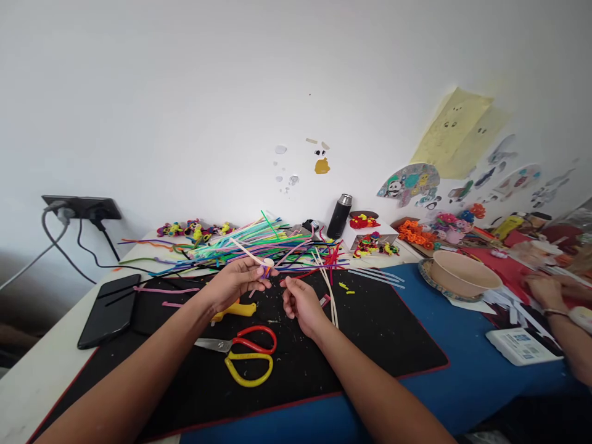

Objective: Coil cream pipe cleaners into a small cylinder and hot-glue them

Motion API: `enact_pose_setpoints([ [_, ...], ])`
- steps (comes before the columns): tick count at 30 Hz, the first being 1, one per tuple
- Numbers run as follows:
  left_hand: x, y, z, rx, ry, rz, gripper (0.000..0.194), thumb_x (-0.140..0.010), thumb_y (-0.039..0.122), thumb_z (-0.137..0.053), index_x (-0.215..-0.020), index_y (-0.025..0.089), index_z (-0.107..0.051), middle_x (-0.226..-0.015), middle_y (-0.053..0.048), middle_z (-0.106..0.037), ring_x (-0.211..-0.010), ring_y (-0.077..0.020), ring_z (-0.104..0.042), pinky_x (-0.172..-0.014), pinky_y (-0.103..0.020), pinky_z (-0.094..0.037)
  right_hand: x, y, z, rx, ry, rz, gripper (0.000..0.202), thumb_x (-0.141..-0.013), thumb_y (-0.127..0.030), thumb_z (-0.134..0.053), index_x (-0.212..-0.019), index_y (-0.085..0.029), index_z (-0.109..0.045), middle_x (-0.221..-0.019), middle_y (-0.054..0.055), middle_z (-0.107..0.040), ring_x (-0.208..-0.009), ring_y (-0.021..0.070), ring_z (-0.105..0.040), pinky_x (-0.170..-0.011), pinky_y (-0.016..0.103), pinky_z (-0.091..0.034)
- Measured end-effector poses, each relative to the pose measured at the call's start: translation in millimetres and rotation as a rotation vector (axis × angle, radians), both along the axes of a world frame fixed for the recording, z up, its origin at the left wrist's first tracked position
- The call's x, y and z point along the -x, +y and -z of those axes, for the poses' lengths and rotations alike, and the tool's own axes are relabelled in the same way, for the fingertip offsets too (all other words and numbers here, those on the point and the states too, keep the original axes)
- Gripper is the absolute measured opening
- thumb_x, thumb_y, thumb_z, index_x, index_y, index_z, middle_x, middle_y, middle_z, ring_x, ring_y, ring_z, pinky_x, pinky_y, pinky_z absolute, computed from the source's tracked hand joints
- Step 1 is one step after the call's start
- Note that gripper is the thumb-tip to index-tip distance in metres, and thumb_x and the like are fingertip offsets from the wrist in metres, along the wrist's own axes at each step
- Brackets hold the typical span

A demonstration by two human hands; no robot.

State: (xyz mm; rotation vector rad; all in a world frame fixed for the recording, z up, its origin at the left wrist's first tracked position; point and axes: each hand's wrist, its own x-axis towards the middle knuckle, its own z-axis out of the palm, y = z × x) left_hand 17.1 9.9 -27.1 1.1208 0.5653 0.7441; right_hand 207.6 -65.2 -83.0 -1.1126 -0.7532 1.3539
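Observation:
Over the black mat (370, 345), my left hand (238, 280) pinches a small piece with white, orange and purple parts (267, 267). A cream pipe cleaner (246, 251) runs from it up to the left. Close by on the right, my right hand (300, 303) has its fingers curled together; whatever they hold, if anything, is too small to make out. Scissors (250, 354) with one red and one yellow handle lie below my hands. A yellow tool (238, 310) is partly hidden behind my left forearm. Cream pipe cleaners (329, 287) lie beside my right hand.
A pile of colourful pipe cleaners (254, 243) spans the back. At left is a black phone (110, 311). A black bottle (340, 216) stands by the wall. Rightward are a beige bowl (465, 274), a white box (525, 345) and another person's hands (548, 293).

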Motion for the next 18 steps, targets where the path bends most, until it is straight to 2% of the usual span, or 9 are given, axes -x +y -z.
enact_pose_setpoints([
  [5,-1.9,-2.2,0.7,0.029,-0.001,0.029,0.032,-0.079,0.029,-0.091,-0.102,0.012,-0.078,-0.108,-0.015,-0.081,-0.072,-0.0145,-0.075,-0.067,-0.021,-0.062,3.4,-0.9,5.4,-0.035,-0.022,-0.044,0.057,-0.072,-0.069,-0.082,-0.085,-0.017,-0.067,-0.054,-0.006,-0.055,-0.038,0.008,-0.046,-0.034,0.019,-0.024],
  [9,-2.5,-2.9,0.6,0.042,0.036,0.039,0.028,-0.082,0.03,-0.088,-0.101,0.012,-0.077,-0.108,-0.015,-0.081,-0.074,-0.015,-0.075,-0.067,-0.021,-0.061,2.4,0.1,3.2,-0.056,-0.018,-0.008,0.054,-0.074,-0.068,-0.081,-0.086,-0.017,-0.066,-0.055,-0.007,-0.055,-0.037,0.0073,-0.043,-0.034,0.019,-0.024],
  [13,-3.3,-3.4,2.0,0.053,0.071,0.039,0.029,-0.084,0.034,-0.086,-0.101,0.013,-0.076,-0.106,-0.015,-0.081,-0.074,-0.0155,-0.075,-0.068,-0.022,-0.061,-0.4,1.1,-4.9,-0.1,-0.02,0.061,0.05,-0.074,-0.064,-0.082,-0.084,-0.02,-0.061,-0.055,-0.008,-0.054,-0.036,0.0062,-0.04,-0.034,0.019,-0.022],
  [18,-3.9,-4.2,3.9,0.055,0.101,0.061,0.037,-0.081,0.042,-0.089,-0.103,0.015,-0.075,-0.108,-0.014,-0.082,-0.075,-0.0156,-0.076,-0.068,-0.022,-0.06,1.3,0.8,-19.9,-0.162,-0.041,0.061,0.048,-0.073,-0.06,-0.084,-0.089,-0.02,-0.062,-0.056,-0.008,-0.055,-0.036,0.0062,-0.041,-0.033,0.018,-0.021],
])
